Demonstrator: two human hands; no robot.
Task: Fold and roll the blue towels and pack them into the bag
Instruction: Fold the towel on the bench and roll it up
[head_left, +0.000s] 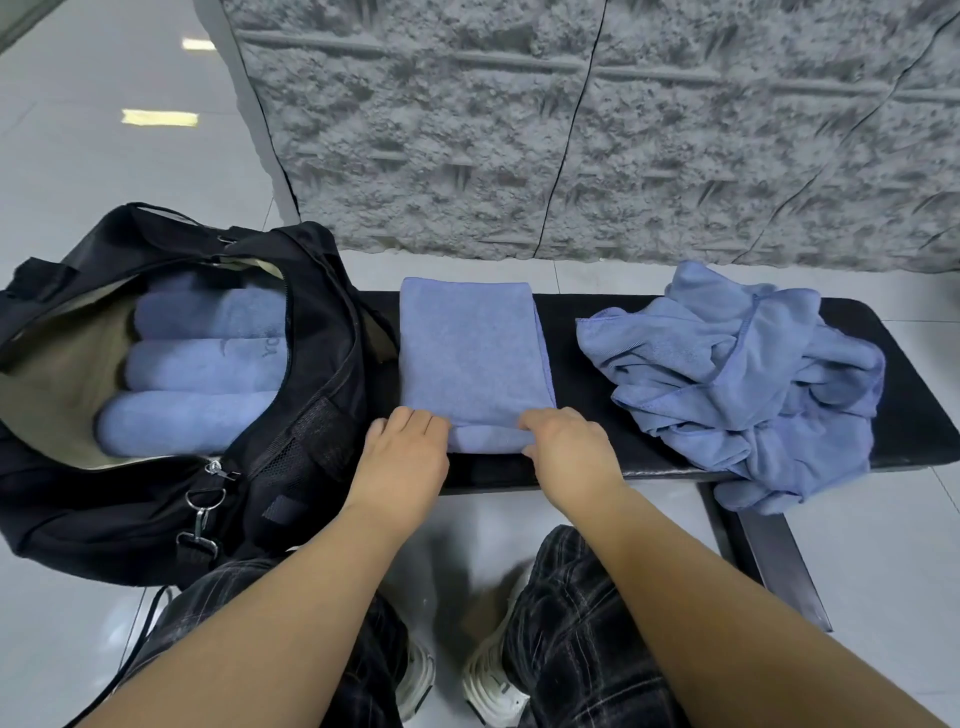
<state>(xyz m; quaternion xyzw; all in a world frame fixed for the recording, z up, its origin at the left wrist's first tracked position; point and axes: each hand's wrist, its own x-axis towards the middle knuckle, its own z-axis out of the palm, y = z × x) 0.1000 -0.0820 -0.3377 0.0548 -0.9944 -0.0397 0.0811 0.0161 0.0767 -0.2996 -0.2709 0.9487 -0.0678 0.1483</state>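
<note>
While both hands sit at the near end, the relation is noted against the black padded bench (613, 312).
Towel in work: folded blue microfibre towel (470, 353), flat on the bench middle, long axis running from the near edge to the far edge.
Roll start: near end turned up into a first low roll, lying across that axis.
Left hand (402, 452): fingers curled, pinching the roll's left end.
Right hand (569, 447): fingers curled, pinching the roll's right end.
Reach: equal; unrolled length lies straight away from both grips.
Black fabric duffel bag (156, 499): open at the bench's left end, three rolled blue towels (202, 364) inside.
Crumpled blue towel heap (748, 379): bench's right end.
</note>
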